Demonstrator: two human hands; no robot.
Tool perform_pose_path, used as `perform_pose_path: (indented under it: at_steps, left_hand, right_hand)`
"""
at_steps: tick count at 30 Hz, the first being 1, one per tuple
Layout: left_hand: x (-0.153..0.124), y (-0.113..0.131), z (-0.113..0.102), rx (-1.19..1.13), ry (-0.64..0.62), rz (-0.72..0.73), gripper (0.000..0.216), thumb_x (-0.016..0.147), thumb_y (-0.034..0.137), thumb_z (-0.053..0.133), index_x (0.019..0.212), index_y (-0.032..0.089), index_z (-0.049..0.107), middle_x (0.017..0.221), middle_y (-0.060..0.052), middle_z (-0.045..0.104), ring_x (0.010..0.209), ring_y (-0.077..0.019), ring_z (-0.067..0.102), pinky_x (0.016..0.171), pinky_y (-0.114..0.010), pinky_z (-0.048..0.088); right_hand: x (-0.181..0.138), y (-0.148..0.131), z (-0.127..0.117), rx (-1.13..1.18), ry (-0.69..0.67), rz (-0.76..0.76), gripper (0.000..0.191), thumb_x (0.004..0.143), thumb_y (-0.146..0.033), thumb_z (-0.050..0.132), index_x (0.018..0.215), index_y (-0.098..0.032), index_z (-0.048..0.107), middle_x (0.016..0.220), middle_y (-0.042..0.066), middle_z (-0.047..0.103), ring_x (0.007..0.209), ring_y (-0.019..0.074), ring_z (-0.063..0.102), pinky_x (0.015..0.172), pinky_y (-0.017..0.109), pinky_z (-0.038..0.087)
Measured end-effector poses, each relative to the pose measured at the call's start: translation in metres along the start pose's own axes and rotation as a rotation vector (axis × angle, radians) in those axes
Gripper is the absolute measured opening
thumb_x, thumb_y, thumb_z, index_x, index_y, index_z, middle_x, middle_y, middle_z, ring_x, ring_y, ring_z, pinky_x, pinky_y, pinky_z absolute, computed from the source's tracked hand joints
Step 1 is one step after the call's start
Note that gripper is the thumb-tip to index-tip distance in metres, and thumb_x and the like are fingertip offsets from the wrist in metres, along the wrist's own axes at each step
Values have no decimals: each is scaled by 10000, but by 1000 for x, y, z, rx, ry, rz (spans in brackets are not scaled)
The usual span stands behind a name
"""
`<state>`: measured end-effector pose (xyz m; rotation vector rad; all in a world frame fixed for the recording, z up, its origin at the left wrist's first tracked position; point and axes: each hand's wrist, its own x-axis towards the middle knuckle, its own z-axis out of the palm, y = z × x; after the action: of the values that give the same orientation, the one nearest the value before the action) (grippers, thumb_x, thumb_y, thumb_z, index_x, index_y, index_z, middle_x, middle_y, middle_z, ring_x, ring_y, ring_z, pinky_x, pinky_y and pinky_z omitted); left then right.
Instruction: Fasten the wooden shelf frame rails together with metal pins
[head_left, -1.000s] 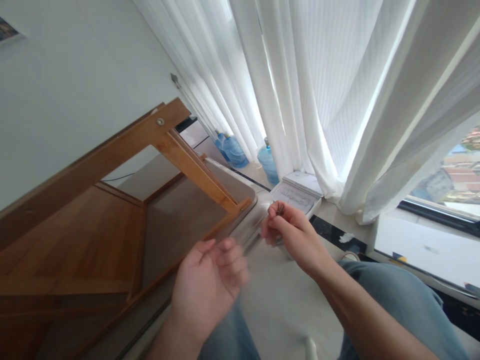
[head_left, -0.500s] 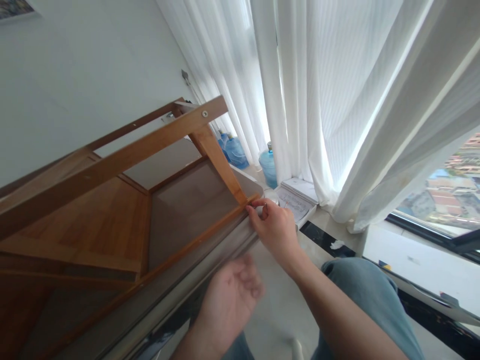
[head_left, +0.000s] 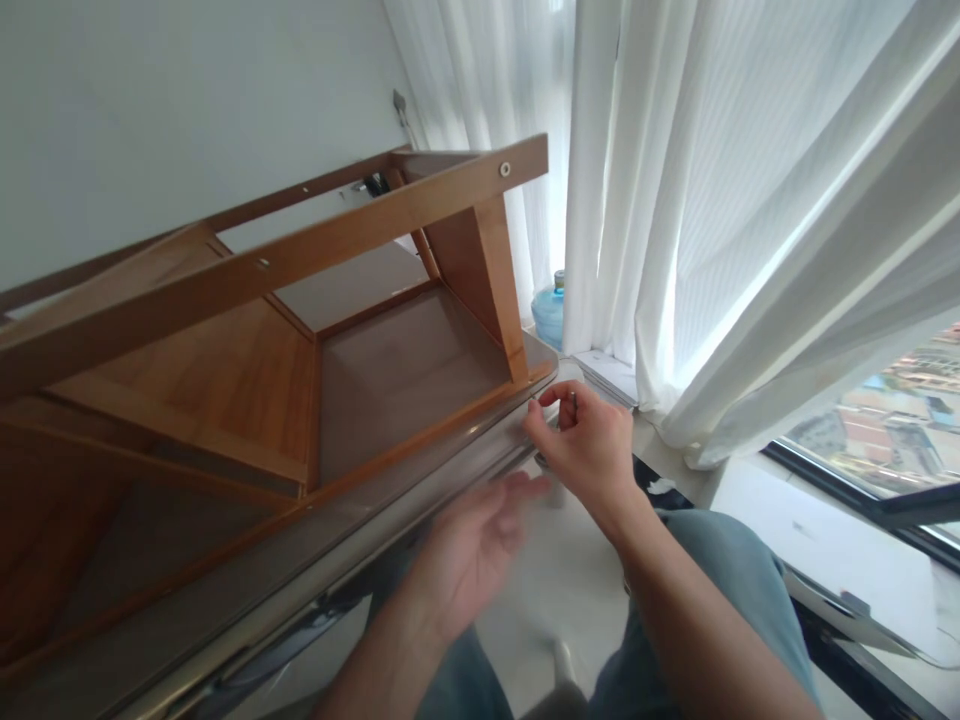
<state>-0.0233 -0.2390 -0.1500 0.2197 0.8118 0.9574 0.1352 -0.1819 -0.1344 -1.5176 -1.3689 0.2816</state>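
A wooden furniture frame (head_left: 300, 250) lies tipped on its side at the left, on a grey board with a rounded edge (head_left: 420, 465). My right hand (head_left: 589, 445) is by the frame's near corner, fingers curled in a pinch on a small dark metal piece (head_left: 571, 398) that I cannot name. My left hand (head_left: 476, 545) hovers just below the grey edge, blurred, fingers loosely spread with nothing seen in it. Both forearms reach in from the bottom, over my jeans-clad knee (head_left: 712, 560).
White curtains (head_left: 712, 200) hang along the window at the right. A blue water bottle (head_left: 551, 315) stands on the floor behind the frame. A white wall (head_left: 150, 100) fills the upper left. A dark window sill (head_left: 862, 500) runs at the right.
The view has swung so the frame shows more from the side. My right hand stays at the frame's corner, still pinched. My left hand has risen toward the grey edge.
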Motion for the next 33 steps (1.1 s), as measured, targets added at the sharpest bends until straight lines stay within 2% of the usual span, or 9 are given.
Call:
perform_pose_path:
  at_steps: [6, 10, 13, 19, 25, 27, 29, 31, 33]
  left_hand:
    - [8, 0, 6, -244, -53, -81, 308, 1057, 135, 431, 1015, 90, 733, 1078, -140, 771, 906, -139, 741, 799, -233, 604]
    - [9, -8, 13, -324, -78, -139, 346, 1083, 215, 396, 1065, 116, 726, 1152, -117, 767, 1048, -155, 741, 913, -246, 602]
    - [12, -14, 15, -320, -75, -140, 314, 1076, 243, 429, 1120, 147, 725, 1215, -101, 752, 1162, -177, 705, 987, -283, 584]
    - [11, -22, 21, -335, -92, -168, 321, 1071, 267, 439, 1146, 129, 719, 1222, -121, 738, 1134, -183, 710, 965, -272, 587]
    - [10, -25, 26, -282, -21, -104, 306, 1061, 223, 439, 1137, 100, 709, 1177, -157, 725, 1067, -182, 716, 912, -264, 591]
    - [8, -25, 25, -244, 15, -46, 276, 1048, 201, 454, 1089, 94, 705, 1093, -144, 724, 1001, -170, 712, 882, -268, 590]
    - [2, -19, 24, -173, 86, -29, 233, 1021, 193, 487, 957, 106, 693, 879, -89, 689, 790, -141, 678, 729, -254, 581]
    - [-8, -6, 26, -39, 164, -50, 206, 966, 210, 568, 782, 138, 628, 638, 6, 514, 553, -103, 513, 535, -228, 480]
    - [-18, 16, 30, 180, 153, 55, 227, 873, 229, 690, 705, 164, 553, 596, 53, 380, 526, -84, 405, 520, -214, 420]
  right_hand:
    - [-22, -12, -49, 229, -464, -43, 72, 809, -279, 688, 782, -220, 656, 495, -94, 343, 454, 84, 331, 474, 247, 263]
    - [-38, -12, -51, 80, -640, -155, 73, 830, -225, 649, 759, -213, 637, 549, -62, 533, 476, 83, 447, 514, 247, 303]
    - [-45, -5, -47, -69, -698, -208, 105, 873, -212, 595, 891, -223, 698, 674, -15, 674, 564, 125, 580, 568, 262, 349]
    - [-48, 8, -47, -162, -592, -241, 183, 943, -407, 616, 958, -266, 731, 682, 1, 704, 572, 154, 615, 567, 280, 346]
    - [-51, 9, -37, -306, -509, -359, 285, 1000, -313, 522, 862, -237, 760, 634, 22, 707, 519, 154, 592, 531, 295, 305]
    - [-46, 10, -37, -171, -460, -321, 241, 984, -299, 556, 900, -245, 775, 638, 8, 709, 533, 140, 600, 542, 273, 345]
    - [-38, 15, -37, -27, -353, -219, 202, 962, -341, 616, 909, -252, 789, 561, -22, 638, 504, 121, 560, 540, 253, 366]
    - [-27, 21, -35, 73, -230, -107, 203, 929, -406, 679, 871, -251, 797, 472, -57, 486, 452, 106, 467, 516, 247, 350]
    - [-17, 29, -29, 143, -147, -29, 227, 897, -450, 723, 832, -246, 799, 463, -73, 377, 441, 101, 394, 503, 249, 327]
